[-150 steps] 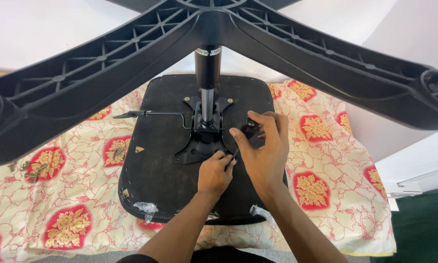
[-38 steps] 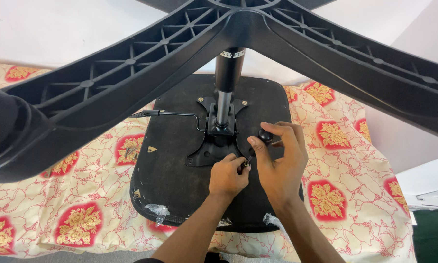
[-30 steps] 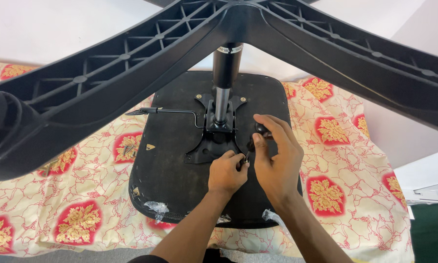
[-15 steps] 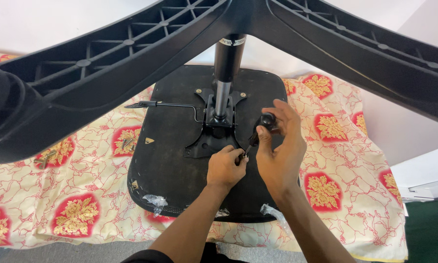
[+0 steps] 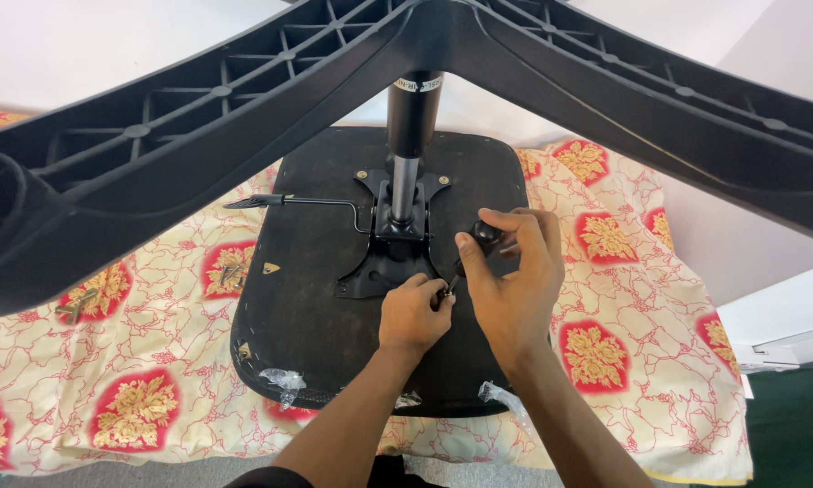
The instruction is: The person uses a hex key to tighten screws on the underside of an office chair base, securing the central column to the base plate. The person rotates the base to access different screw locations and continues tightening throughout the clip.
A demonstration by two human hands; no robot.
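- 2 hands of mine work close together on the upturned chair seat [image 5: 316, 307], fingertips almost meeting just right of its metal mounting plate [image 5: 379, 267].
- My right hand [image 5: 515, 289] is curled around the black handle of a screwdriver [image 5: 484, 237]; the shaft slants down and left from my palm toward my left fingertips.
- My left hand [image 5: 413, 316] is bunched, thumb and fingers pinched at the tip of the shaft, on something too small for me to make out; it may be a screw.
- Just beyond my left hand the plate is fixed to the black underside of the seat, and the gas cylinder [image 5: 410, 136] rises from it, straight ahead of both hands.
- A thin lever [image 5: 303, 201] runs out from the plate, well to the left of my left hand.
- Above both hands the black star base [image 5: 199, 136] spreads its ribbed arms across the view.
- The seat lies on a cream cloth with red and gold flowers [image 5: 135, 398], which shows on either side of my forearms.
- Scraps of clear plastic wrap [image 5: 285, 381] cling to the seat's near edge, beside my left forearm.
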